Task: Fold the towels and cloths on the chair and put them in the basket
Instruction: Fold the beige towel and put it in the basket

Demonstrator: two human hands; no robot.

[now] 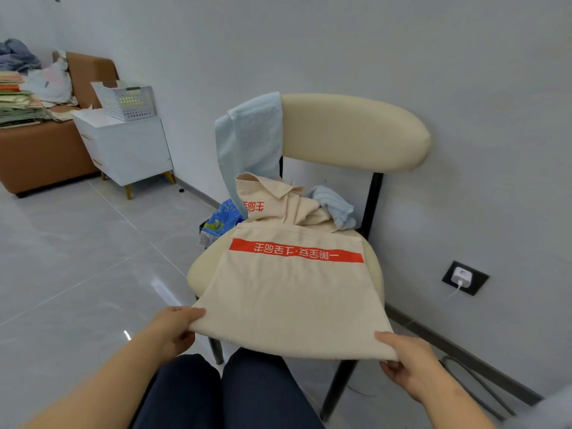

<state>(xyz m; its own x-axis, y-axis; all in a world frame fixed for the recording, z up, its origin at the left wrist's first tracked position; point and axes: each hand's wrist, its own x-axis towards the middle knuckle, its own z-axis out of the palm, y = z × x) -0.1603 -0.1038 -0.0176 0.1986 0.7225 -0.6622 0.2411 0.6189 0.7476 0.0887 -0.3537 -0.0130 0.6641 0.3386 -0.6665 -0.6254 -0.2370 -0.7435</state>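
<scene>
The folding looks to be at its start. The person is holding a flat cream fabric cloth with a red printed band (294, 292) spread over the front of the seat of a cream padded chair with black legs (356, 131), its near edge hanging past the seat's front edge. The left hand (176, 328) is pinching the near left corner, thumb on top and fingers curled beneath. The right hand (408, 360) is clamping the near right corner the same way. No fold is showing in this cloth yet.

Three pieces are waiting:
- a pale blue towel (247, 134) is draping over the left end of the backrest
- a crumpled cream cloth with red lettering (278, 202) is lying at the seat's back edge
- a bunched light blue towel (335, 204) is sitting at the back right corner

The white perforated plastic basket (127, 103) is standing well apart, on a white bedside cabinet (123, 150). Whether anything folded is lying inside it I cannot tell.
</scene>
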